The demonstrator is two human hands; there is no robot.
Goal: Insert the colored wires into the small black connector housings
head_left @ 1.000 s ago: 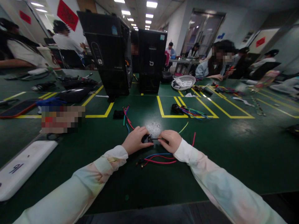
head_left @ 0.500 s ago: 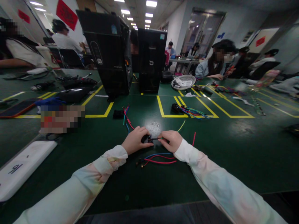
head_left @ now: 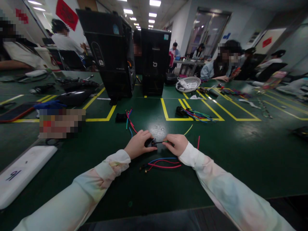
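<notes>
A dark green tabletop (head_left: pixel 154 192) marked with yellow tape fills most of the view. On its far part stand two black computer towers, a broad one (head_left: pixel 109 67) on the left and a narrower one (head_left: pixel 154 64) beside it. At the near left lies a long white slab (head_left: pixel 26 178) with dark lettering; an oval white plastic basket (head_left: pixel 179 89) sits right of the towers. The left hand (head_left: pixel 138 144), closed between thumb and fingers, grips a small black plastic connector above the table's near middle. The right hand (head_left: pixel 177 144) pinches a thin dark wire (head_left: pixel 159 142) that reaches to that connector; whether its tip is seated cannot be told. Nearer the wearer lie loose red and blue wires (head_left: pixel 168 166). The connector (head_left: pixel 152 143) is mostly covered by fingers.
</notes>
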